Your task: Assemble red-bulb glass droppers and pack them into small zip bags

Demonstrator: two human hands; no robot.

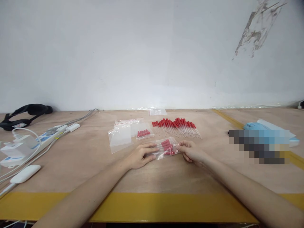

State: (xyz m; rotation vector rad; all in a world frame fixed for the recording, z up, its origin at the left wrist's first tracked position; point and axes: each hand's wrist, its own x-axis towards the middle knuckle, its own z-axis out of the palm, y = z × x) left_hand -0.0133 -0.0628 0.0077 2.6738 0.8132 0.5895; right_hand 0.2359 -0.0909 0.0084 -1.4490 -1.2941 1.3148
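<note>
A small clear plastic bag with red-capped glass droppers inside lies on the wooden table between my hands. My left hand rests flat on the bag's left end, fingers stretched over it. My right hand pinches the bag's right edge with curled fingers. Just behind the bag, a row of loose red-capped droppers is spread on the table. Another filled bag and a stack of empty clear bags lie to the back left.
A power strip with white plugs and cables lies at the left, with a black strap behind it. A blue packet sits at the right. Yellow tape marks the table's front edge. A white wall stands behind.
</note>
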